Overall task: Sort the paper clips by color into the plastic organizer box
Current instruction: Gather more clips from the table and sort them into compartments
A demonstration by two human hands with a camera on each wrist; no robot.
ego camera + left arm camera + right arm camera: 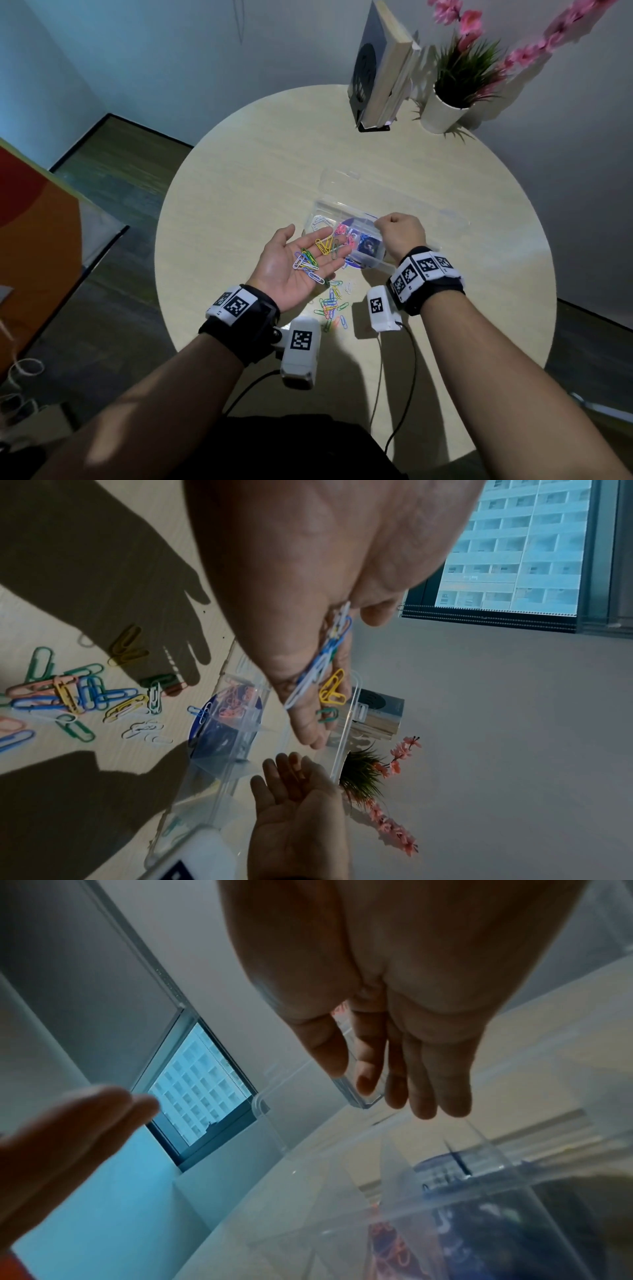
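My left hand (291, 267) lies palm up and flat, just left of the box, carrying several paper clips (315, 257) in yellow, blue, green and white. The clear plastic organizer box (342, 209) stands open at mid-table, with pink clips (341, 229) in one compartment and white clips (320, 221) in the left one. My right hand (399, 233) hovers over the box with curled fingers; the left wrist view shows something pink, seemingly a clip, in those fingers (296, 767). A loose pile of mixed clips (332, 305) lies on the table below my left hand.
A blue disc (352, 265) lies under the box. At the table's far edge stand books in a black holder (380, 68) and a potted plant (452, 89) with pink blossoms. Cables trail from the wrist cameras over the near table edge.
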